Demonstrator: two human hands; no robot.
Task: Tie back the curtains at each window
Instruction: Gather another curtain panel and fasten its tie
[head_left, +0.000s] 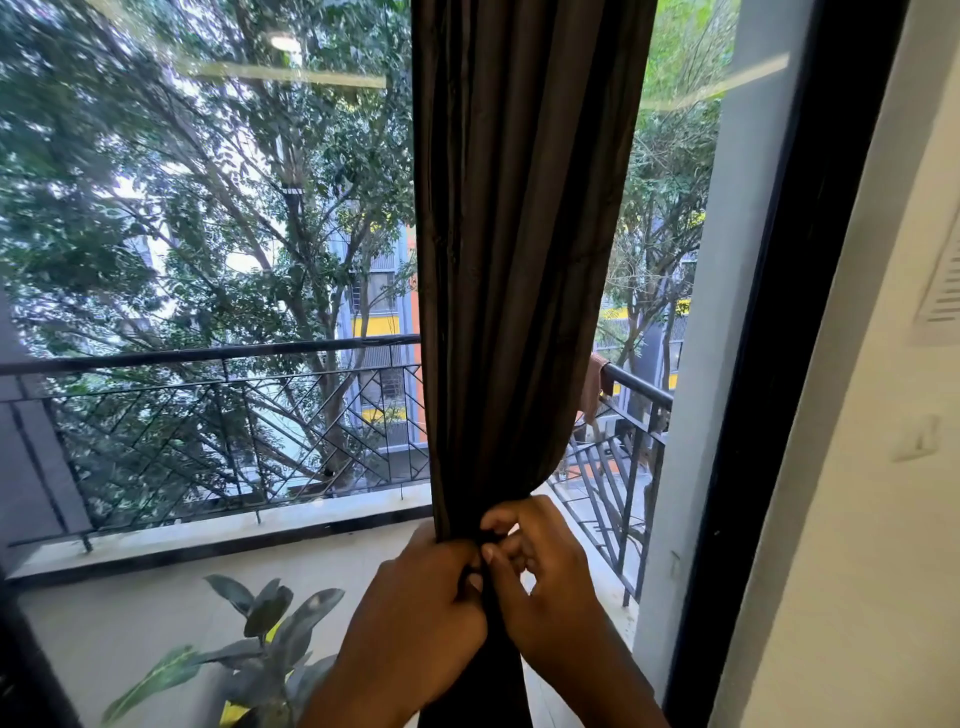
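Both hands, left (415, 608) and right (545, 577), grip gathered curtain (519, 260).

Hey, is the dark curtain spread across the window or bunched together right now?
Bunched: the curtain narrows to where left hand and right hand grip it.

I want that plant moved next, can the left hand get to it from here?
Probably not: the plant looks to be outside the window glass, and the left hand is gripping the curtain.

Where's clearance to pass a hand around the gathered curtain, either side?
Left of the curtain the pane is open view, bordered by the balcony railing and the plant below. On the right, a narrower gap runs between curtain and black window frame. Crowded at the cinch, where left hand and right hand grip the fabric.
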